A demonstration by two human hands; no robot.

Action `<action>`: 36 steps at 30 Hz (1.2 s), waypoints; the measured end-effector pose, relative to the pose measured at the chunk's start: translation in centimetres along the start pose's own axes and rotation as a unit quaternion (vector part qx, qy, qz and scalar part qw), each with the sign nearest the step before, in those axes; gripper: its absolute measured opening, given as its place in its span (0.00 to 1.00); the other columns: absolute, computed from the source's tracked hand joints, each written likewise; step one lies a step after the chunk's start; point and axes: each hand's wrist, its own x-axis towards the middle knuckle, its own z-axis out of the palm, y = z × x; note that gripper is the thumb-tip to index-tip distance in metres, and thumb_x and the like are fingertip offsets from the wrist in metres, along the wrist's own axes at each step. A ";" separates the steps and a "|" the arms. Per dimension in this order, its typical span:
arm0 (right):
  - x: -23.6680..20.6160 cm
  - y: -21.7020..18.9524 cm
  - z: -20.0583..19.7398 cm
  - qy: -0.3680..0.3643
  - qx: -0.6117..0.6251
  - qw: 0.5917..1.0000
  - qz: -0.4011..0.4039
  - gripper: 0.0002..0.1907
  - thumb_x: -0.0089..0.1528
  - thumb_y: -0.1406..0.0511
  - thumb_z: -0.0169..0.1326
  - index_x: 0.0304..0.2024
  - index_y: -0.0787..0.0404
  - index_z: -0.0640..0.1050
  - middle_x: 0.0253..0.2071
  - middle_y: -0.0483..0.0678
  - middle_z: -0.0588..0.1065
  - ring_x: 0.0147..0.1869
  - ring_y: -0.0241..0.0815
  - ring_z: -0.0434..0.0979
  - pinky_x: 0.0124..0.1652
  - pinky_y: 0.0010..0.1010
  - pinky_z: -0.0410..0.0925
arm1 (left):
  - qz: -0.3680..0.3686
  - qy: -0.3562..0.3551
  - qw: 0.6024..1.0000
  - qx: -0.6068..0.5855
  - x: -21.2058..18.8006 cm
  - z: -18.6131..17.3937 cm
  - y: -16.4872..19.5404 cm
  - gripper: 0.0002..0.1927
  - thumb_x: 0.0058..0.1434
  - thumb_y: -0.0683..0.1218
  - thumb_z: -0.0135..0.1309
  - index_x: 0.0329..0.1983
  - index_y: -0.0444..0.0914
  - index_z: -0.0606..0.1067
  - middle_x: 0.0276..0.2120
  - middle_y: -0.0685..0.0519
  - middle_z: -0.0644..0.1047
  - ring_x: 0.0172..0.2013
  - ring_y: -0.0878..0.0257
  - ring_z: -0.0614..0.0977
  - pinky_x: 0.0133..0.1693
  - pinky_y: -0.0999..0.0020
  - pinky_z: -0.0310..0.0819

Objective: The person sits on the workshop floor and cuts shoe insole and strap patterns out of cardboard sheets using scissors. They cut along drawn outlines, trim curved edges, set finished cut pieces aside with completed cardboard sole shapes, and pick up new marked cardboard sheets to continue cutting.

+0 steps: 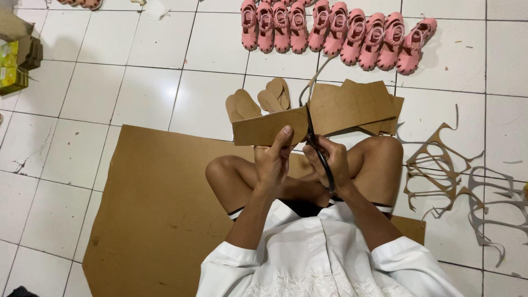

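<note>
Where tiles end, perhaps yellow boxes [8,66].

White tiled floor under even light.
The floor [148,99] is glossy white tile with dark grout, cracked at the left. A large brown cardboard sheet [154,209] lies flat on it. A row of pink sandals [335,33] lines the far edge, brown and grey offcuts [456,187] scatter right, and boxes [16,55] stand at far left.

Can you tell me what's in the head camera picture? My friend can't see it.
A person sitting cross-legged on a white tile floor cuts a brown board piece, held in the left hand, with scissors in the right hand. Pink sandals line up ahead, with leftover scraps at right.
</note>
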 end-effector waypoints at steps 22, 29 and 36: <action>0.5 0.4 0.0 -0.024 -0.014 0.999 0.030 0.26 0.67 0.48 0.54 0.43 0.67 0.78 0.20 0.39 0.68 0.24 0.27 0.66 0.25 0.23 0.61 | 0.047 -0.011 0.988 0.146 0.1 1.8 0.8 0.12 0.67 0.41 0.59 0.47 0.28 0.74 0.40 0.47 0.80 0.41 0.63 0.83 0.47 0.70 0.82; 0.2 0.7 0.2 -0.023 0.019 0.999 0.018 0.28 0.66 0.47 0.55 0.47 0.68 0.78 0.24 0.40 0.71 0.26 0.27 0.69 0.26 0.22 0.65 | 0.035 -0.035 0.994 0.099 0.3 0.6 1.1 0.11 0.68 0.38 0.61 0.49 0.29 0.72 0.41 0.47 0.78 0.40 0.64 0.81 0.43 0.71 0.80; 0.0 -0.1 -0.2 -0.032 -0.011 0.999 0.016 0.26 0.65 0.50 0.56 0.47 0.67 0.80 0.20 0.38 0.70 0.22 0.26 0.65 0.23 0.22 0.58 | 0.019 -0.073 0.991 0.110 0.5 -0.1 1.8 0.11 0.69 0.38 0.61 0.50 0.27 0.74 0.40 0.47 0.79 0.38 0.65 0.80 0.39 0.73 0.77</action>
